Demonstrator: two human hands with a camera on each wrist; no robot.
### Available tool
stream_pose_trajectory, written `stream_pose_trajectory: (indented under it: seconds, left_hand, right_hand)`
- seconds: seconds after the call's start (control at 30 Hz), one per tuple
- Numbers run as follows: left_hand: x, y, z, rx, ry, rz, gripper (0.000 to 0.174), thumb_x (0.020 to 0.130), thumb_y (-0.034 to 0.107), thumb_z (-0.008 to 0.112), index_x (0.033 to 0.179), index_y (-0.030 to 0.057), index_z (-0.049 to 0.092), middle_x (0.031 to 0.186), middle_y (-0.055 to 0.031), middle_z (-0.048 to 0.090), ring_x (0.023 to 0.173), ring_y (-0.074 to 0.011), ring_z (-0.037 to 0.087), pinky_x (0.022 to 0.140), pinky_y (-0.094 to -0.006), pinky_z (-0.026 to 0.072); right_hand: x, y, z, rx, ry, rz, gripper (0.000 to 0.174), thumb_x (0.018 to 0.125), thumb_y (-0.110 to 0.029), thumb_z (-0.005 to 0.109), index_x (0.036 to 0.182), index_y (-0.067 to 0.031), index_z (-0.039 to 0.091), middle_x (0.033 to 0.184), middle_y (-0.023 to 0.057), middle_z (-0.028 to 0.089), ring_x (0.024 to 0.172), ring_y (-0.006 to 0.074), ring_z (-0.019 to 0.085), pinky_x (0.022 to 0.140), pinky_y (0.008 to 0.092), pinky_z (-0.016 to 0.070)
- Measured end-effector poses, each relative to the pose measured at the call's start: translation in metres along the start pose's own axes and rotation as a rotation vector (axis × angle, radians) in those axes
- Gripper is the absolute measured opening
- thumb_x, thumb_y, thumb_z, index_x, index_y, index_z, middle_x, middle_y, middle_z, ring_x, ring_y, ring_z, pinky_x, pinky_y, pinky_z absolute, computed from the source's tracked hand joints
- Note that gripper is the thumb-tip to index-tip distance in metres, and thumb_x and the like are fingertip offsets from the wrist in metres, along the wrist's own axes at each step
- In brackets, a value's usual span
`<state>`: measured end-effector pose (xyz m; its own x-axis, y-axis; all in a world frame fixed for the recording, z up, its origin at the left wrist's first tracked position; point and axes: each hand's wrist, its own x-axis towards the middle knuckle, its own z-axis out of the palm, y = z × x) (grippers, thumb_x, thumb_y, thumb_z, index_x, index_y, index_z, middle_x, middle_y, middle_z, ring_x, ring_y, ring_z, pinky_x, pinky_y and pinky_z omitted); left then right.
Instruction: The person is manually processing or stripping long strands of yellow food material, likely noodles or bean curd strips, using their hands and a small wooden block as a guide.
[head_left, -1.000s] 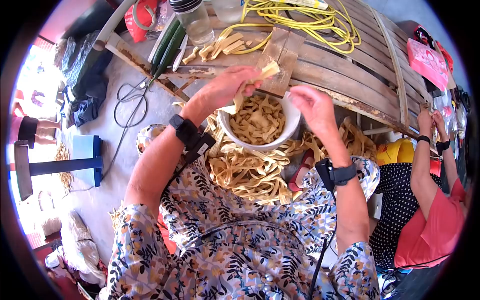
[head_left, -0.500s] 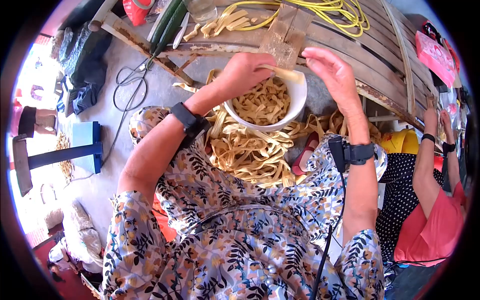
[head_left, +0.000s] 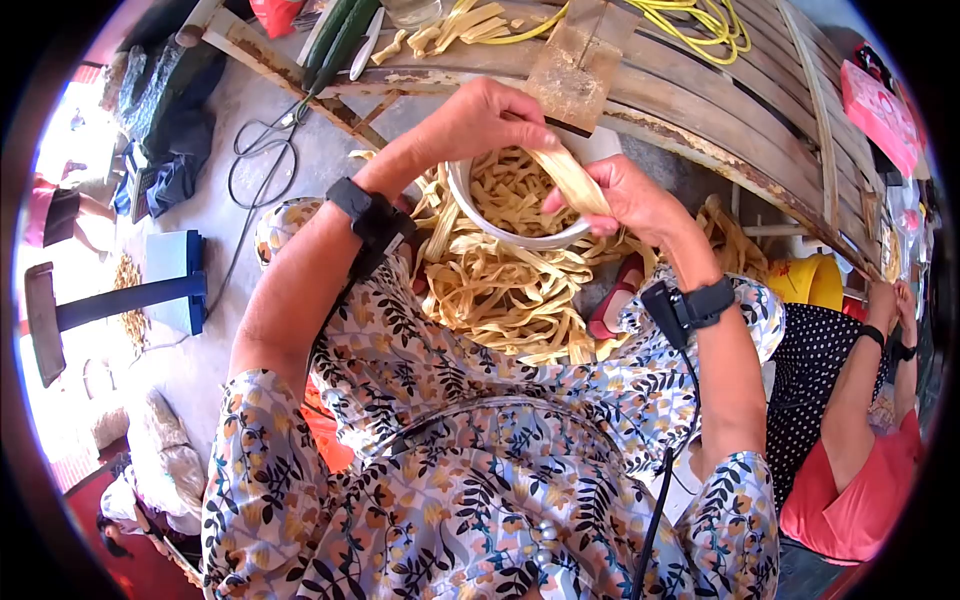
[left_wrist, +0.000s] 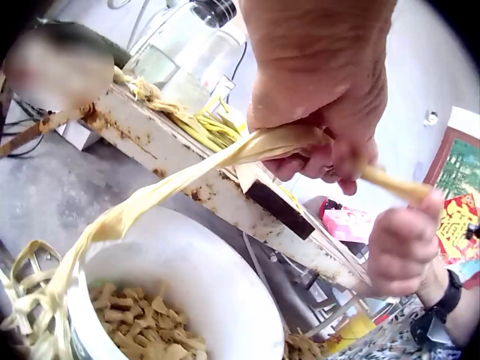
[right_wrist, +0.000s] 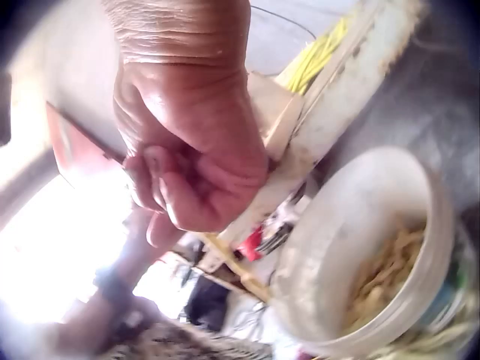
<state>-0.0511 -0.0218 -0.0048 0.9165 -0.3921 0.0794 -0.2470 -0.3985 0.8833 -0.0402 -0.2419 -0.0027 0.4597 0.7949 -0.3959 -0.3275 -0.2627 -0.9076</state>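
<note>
My left hand (head_left: pixel 488 122) pinches a long, flat, pale yellow strip (head_left: pixel 572 182) that looks pliable. Its other end is gripped in my right hand (head_left: pixel 640 200), so a short length spans the two hands. In the left wrist view the strip's tail (left_wrist: pixel 176 180) runs from my left hand (left_wrist: pixel 322 112) down past the rim of a white bucket (left_wrist: pixel 217 247). Short cut pieces (left_wrist: pixel 142 322) of the same stuff lie inside the bucket. My right hand (right_wrist: pixel 195 172) shows with curled fingers in the right wrist view, beside and above the bucket.
Long strips (head_left: pixel 500 290) lie heaped between my legs. Ahead is a slatted bench (head_left: pixel 690 120) with a rusty edge, a wooden board (head_left: pixel 580 70), a yellow hose (head_left: pixel 700 25), cucumbers (head_left: pixel 335 45) and a white-handled tool (head_left: pixel 367 45). Another person (head_left: pixel 860 450) sits at the right.
My right hand has come down and left from its raised, empty position and now grips the strip's free end. The left hand keeps its hold on the strip.
</note>
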Motion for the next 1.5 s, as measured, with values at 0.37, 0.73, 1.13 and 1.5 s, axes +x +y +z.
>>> stream_pose_trajectory:
  seconds: [0.37, 0.73, 1.13, 1.5]
  left_hand:
    - [0.002, 0.004, 0.054, -1.2, -0.554, -0.323, 0.046, 0.091, 0.041, 0.036, 0.103, -0.0023, 0.048, 0.077, -0.0027, 0.049, 0.05, -0.0025, 0.041, 0.039, -0.0119, 0.0313]
    - [0.003, 0.004, 0.069, -1.387, -0.169, -0.382, 0.031, 0.086, 0.024, 0.054, 0.1, -0.0031, 0.052, 0.073, -0.0057, 0.055, 0.047, -0.0056, 0.044, 0.043, -0.0166, 0.0366]
    - [0.008, 0.03, 0.042, -0.209, 0.277, -0.107, 0.026, 0.089, 0.019, 0.05, 0.079, -0.0034, 0.058, 0.059, -0.0036, 0.054, 0.047, -0.0063, 0.051, 0.042, -0.0218, 0.0393]
    - [0.006, 0.017, 0.062, 0.178, 0.436, -0.043, 0.022, 0.086, 0.021, 0.052, 0.099, 0.0045, 0.046, 0.059, -0.0076, 0.056, 0.049, -0.0112, 0.054, 0.041, -0.0251, 0.0394]
  right_hand:
    - [0.0, -0.014, -0.008, -0.177, 0.303, -0.582, 0.044, 0.078, -0.033, 0.064, 0.105, 0.0011, 0.057, 0.073, 0.001, 0.062, 0.062, 0.0046, 0.056, 0.051, 0.0188, 0.042]
    - [0.0, -0.021, -0.001, -0.692, 0.568, -0.667, 0.031, 0.07, -0.013, 0.066, 0.1, -0.0085, 0.062, 0.084, 0.0024, 0.061, 0.074, 0.0155, 0.057, 0.065, 0.0279, 0.0463]
    - [0.015, -0.006, -0.005, -0.218, 0.516, -0.281, 0.015, 0.076, -0.018, 0.065, 0.082, -0.004, 0.066, 0.06, -0.0001, 0.057, 0.055, 0.0044, 0.045, 0.051, 0.023, 0.0392]
    - [0.02, 0.012, 0.006, -0.547, 0.778, -0.632, 0.009, 0.072, -0.004, 0.061, 0.079, -0.0008, 0.063, 0.093, 0.0105, 0.061, 0.081, 0.015, 0.058, 0.07, 0.0265, 0.0458]
